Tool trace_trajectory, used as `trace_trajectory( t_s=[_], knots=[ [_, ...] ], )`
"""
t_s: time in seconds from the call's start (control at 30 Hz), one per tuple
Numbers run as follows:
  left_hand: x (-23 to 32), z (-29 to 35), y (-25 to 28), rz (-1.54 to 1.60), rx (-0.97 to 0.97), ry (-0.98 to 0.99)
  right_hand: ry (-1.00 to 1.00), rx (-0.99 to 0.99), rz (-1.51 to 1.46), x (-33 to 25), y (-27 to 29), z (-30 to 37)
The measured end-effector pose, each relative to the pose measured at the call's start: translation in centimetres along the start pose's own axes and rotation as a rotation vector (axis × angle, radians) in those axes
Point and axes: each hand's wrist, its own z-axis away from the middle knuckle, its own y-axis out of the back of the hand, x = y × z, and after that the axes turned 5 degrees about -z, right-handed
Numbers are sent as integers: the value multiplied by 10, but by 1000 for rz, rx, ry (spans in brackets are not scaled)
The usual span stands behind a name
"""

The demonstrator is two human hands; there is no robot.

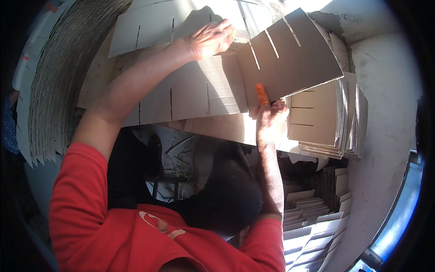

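My right hand [270, 119], an orange cover on its forefinger, grips the lower left corner of a grey slotted cardboard sheet [290, 59] that is tilted up to the right. My left hand [212, 40] reaches forward and presses its fingers on the top edge of another slotted cardboard sheet [195, 93] lying flat under the tilted one. A further slotted sheet [154, 27] lies beyond my left hand.
A stack of slotted cardboard sheets [331, 122] stands to the right. A tall fanned pile of cardboard [54, 90] curves along the left. More slotted pieces [312, 222] lie on the floor at lower right. A pale wall [389, 104] borders the right side.
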Motion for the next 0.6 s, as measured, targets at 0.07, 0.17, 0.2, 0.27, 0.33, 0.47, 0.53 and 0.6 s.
trace_trajectory(
  t_s=[0.07,0.17,0.2,0.27,0.33,0.47,0.53,0.6],
  knots=[
    [-1,7,-1,-82,48,-66,16,1,74,-8,-3,3],
    [-12,6,-4,-120,-153,-28,39,4,99,-5,-5,2],
    [-10,7,-6,-56,-123,9,43,8,90,0,-6,1],
    [-4,9,-10,72,-61,82,107,14,24,6,-7,0],
    [-7,14,-12,53,19,-40,171,0,-26,14,-5,-1],
    [-9,18,-14,42,126,-8,93,-45,100,10,-3,0],
    [-9,15,-12,-3,8,53,24,-44,170,6,-3,1],
    [-5,15,-12,-1,-26,31,25,-36,148,12,-4,-2]
  ],
)
